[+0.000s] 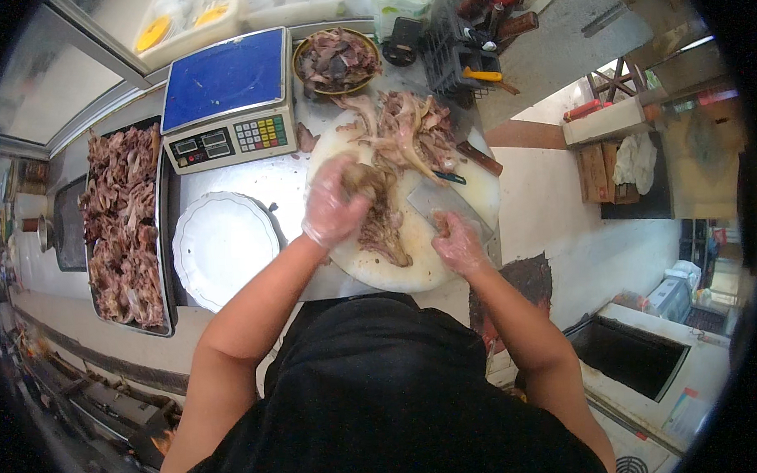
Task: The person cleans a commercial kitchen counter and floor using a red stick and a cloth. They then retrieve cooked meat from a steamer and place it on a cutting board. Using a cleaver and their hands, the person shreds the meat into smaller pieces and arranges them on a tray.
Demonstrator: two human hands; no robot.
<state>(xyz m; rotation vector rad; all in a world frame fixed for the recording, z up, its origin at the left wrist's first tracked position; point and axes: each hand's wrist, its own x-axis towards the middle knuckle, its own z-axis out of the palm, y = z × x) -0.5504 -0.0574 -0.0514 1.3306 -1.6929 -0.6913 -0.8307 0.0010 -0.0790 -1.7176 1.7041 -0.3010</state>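
Observation:
My left hand, in a clear plastic glove, grips the upper end of a dark piece of cooked meat on the round white cutting board. Blur hides the exact hold of its fingers. In my gloved right hand is a cleaver with a broad metal blade, held low over the board's right part. A pile of meat and bones lies at the far side of the board. Beside the pile are a wooden handle and a dark green handle.
A digital scale and a white plate stand on the left. Farther left is a metal tray heaped with meat. A bowl of meat stands behind the board, near a dark knife rack.

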